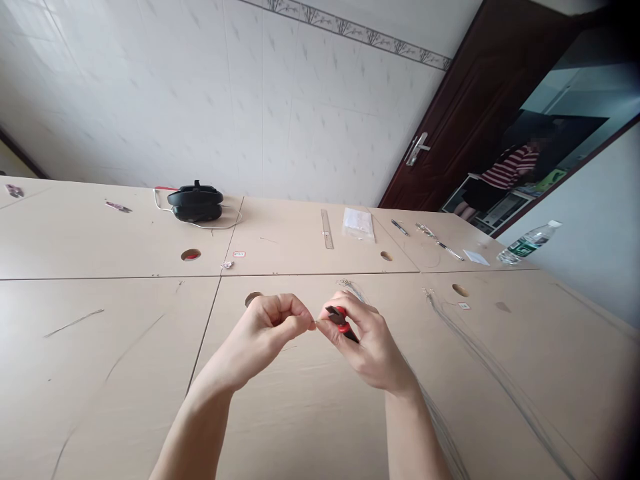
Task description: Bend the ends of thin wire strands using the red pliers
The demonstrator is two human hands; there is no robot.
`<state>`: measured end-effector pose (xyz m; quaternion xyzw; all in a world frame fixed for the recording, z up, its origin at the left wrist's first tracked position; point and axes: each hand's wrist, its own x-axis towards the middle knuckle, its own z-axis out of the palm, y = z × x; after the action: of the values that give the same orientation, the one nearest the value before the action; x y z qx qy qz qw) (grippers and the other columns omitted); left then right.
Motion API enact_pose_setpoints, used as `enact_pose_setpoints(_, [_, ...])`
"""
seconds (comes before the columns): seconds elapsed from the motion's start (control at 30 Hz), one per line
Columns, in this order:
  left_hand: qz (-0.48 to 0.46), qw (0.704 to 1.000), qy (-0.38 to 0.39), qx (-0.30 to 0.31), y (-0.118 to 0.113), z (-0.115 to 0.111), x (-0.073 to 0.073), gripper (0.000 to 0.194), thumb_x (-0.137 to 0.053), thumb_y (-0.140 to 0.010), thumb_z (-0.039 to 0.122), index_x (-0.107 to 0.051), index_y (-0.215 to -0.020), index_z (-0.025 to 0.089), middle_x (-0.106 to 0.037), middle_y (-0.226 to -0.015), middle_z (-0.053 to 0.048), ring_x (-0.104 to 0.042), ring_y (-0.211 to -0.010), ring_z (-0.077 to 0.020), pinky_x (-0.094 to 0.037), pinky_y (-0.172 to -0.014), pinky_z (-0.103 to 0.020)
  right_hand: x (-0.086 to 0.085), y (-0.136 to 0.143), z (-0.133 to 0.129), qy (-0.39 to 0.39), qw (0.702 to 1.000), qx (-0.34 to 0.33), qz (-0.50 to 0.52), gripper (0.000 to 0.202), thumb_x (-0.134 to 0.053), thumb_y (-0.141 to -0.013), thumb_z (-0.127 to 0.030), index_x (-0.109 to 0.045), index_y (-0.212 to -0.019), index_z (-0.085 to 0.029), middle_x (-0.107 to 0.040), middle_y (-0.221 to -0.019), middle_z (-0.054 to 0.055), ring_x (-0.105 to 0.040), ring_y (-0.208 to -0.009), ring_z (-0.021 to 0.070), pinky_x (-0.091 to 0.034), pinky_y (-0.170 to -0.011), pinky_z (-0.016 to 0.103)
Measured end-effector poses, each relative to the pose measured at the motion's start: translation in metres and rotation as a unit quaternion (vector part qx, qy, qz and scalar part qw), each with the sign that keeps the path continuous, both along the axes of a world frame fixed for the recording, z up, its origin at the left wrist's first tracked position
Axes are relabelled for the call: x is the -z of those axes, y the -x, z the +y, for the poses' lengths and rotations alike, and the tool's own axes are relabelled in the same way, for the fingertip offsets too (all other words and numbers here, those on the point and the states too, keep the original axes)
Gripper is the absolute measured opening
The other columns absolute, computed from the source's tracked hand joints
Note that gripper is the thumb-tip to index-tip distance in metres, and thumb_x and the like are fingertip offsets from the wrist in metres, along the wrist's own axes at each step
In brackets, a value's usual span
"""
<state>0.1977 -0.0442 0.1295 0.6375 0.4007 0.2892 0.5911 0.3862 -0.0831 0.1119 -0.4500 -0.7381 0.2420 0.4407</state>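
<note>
Above the middle of the table [300,427], my two hands meet almost fingertip to fingertip. My left hand [270,337] is closed in a pinch on one end of a short thin wire [315,322]. At its other side, the thumb and forefinger of my right hand [370,347] pinch the same piece. Tucked in the right hand is a pair of pliers [341,320] with red and black handles, its dark jaws sticking out past the forefinger. Behind and beside the right hand lies a bundle of thin grey wires [437,420], partly hidden by the arm.
A second wire bundle [480,347] stretches along the right. Farther back are a black headset-like device [197,202], a ruler [327,230], a plastic bag [359,224], a pen [400,227] and a water bottle [530,243]. A person [510,167] is beyond the open door [465,100].
</note>
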Motion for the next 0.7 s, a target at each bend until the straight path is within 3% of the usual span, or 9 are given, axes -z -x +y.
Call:
enact_pose_setpoints(0.13, [-0.001,1.000,-0.003,0.004,0.0015,0.0000,0.0005,0.018,-0.056,-0.084,0.031,-0.065,-0.075,0.018,-0.064,-0.075,-0.002,-0.046,-0.062,-0.0119,-0.033,-0.055,-0.025,-0.0020,0.0009,-0.0006,0.005,1.000,0.000,-0.001,0.011,-0.057,-0.092,-0.018,-0.054,-0.083,-0.023,-0.051,-0.076,0.000,-0.048,-0.073,0.0150,-0.041,-0.066,0.028])
enact_pose_setpoints(0.5, [-0.007,1.000,0.009,0.027,0.0023,0.0026,0.0014,0.019,-0.052,-0.081,0.029,-0.064,-0.073,0.017,-0.054,-0.068,0.001,-0.026,-0.055,-0.0088,-0.022,-0.053,-0.026,-0.0050,-0.0019,-0.0010,0.029,0.999,-0.024,0.024,0.014,-0.056,-0.094,-0.026,-0.056,-0.081,-0.023,-0.050,-0.075,-0.001,-0.048,-0.069,0.0133,-0.040,-0.062,0.026])
enact_pose_setpoints(0.7, [-0.014,1.000,0.010,0.023,0.0016,0.0002,-0.0002,0.018,-0.053,-0.082,0.029,-0.064,-0.072,0.018,-0.041,-0.057,0.005,-0.025,-0.054,-0.0091,-0.022,-0.053,-0.026,-0.0050,-0.0011,-0.0013,0.029,0.999,-0.025,0.027,0.013,-0.057,-0.094,-0.025,-0.055,-0.081,-0.023,-0.049,-0.076,-0.002,-0.048,-0.069,0.0127,-0.039,-0.062,0.026])
